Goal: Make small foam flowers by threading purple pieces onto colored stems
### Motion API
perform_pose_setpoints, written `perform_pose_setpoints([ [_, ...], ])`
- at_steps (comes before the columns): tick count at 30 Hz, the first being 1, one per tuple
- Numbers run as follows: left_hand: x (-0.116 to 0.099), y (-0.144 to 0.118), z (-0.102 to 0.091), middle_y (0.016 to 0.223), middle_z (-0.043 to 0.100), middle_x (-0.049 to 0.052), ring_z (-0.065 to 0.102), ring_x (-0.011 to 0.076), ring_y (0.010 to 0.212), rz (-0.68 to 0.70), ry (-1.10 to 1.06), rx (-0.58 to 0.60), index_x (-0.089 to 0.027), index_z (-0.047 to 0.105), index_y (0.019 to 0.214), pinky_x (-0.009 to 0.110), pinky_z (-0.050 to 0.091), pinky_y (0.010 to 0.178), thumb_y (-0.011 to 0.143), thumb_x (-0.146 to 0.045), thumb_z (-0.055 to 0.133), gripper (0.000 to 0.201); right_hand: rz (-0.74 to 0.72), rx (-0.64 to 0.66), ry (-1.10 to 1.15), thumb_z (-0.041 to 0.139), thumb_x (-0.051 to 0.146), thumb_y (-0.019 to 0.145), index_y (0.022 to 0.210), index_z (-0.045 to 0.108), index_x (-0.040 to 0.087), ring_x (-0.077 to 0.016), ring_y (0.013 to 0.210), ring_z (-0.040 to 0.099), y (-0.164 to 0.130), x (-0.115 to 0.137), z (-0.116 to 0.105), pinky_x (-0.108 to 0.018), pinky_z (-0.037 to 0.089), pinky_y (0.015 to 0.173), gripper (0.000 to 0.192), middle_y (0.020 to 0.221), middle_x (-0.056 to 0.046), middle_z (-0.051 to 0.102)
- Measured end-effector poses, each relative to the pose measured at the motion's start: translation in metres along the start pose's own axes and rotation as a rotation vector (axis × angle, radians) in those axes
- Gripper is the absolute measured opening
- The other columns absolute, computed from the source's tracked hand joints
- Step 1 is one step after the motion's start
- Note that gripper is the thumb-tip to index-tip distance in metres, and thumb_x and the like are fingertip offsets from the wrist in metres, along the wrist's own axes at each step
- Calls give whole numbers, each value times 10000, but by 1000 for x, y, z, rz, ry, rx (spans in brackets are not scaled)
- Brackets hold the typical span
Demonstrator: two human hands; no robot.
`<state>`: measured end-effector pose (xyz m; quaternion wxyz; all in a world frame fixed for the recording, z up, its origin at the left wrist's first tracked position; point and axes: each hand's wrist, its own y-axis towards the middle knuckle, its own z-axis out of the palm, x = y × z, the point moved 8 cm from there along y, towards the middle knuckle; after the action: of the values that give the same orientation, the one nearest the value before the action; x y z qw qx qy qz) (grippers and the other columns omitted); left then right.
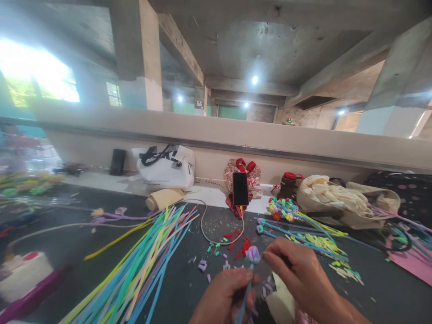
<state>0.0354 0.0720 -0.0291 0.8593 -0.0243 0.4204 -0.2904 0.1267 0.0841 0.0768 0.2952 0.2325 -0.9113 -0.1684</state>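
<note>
Left hand: closed on the blue stem, thumb and fingers gripping just below the flower. Stem runs lengthwise away from the wearer, near end toward the body, far end leaning slightly right.

Flower: one, lilac, at the stem's far end. Lies directly beyond the left grip, head pointing forward and a little right, in line with the stem's long axis.

Right hand: fingers bunched narrow, tips just at the flower's right side, coming to it crosswise to the stem. Cannot tell whether they touch it or pinch a small piece. Left hand has the stem; right is beside the head only.

Scraps: red bits, just beyond the flower; one purple piece, to its left.

Sticks: mixed-colour bundle, left on the dark table, fanned obliquely.

Blue stems: several, purple-tipped, beyond the right hand, tips to the left.

Cable: looped, plugged into the phone, which stands upright.

White bag: far left of phone.

Bottle: dark, red-topped, right of phone.
</note>
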Motion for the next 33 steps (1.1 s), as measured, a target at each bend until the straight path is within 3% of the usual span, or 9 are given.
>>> perform_pose_setpoints([
  [5,-1,3,3,343,416,-73,281,24,238,8,-50,65,-145,531,653,161,165,294,642,-342,563,200,-17,-38,-28,373,327,810,619,513,190,-104,504,471,-5,-2,-10,-188,352,470,274,542,14,511],
  [13,-8,5,9,338,404,-75,297,25,250,66,-189,170,-153,507,632,151,172,305,664,-318,535,170,-8,96,-45,397,293,795,629,497,194,-94,495,483,-19,-7,8,-173,351,460,218,543,23,537],
  [19,-14,-1,14,355,413,-67,344,37,292,124,-88,181,-149,520,623,158,237,349,668,-331,540,188,9,140,-16,428,267,779,644,519,190,-98,519,508,-17,-2,11,-172,366,471,180,579,17,561],
  [24,-14,5,8,381,446,-46,368,47,338,196,46,136,-141,530,606,174,267,397,642,-376,566,241,-208,22,47,431,185,785,833,554,205,-101,595,541,-17,20,-1,-172,412,538,134,681,-8,581],
  [27,-13,14,2,381,459,-36,386,55,364,241,50,110,-141,504,547,185,294,435,594,-395,604,276,-350,47,5,439,163,788,957,547,217,-108,660,576,-21,26,5,-165,438,571,208,763,-38,600],
  [33,-13,20,-5,360,465,-32,383,60,342,301,57,58,-149,479,514,191,280,417,511,-437,652,336,-386,84,-71,434,161,793,1042,534,243,-93,632,589,-23,20,16,-151,464,564,281,784,-41,595],
])
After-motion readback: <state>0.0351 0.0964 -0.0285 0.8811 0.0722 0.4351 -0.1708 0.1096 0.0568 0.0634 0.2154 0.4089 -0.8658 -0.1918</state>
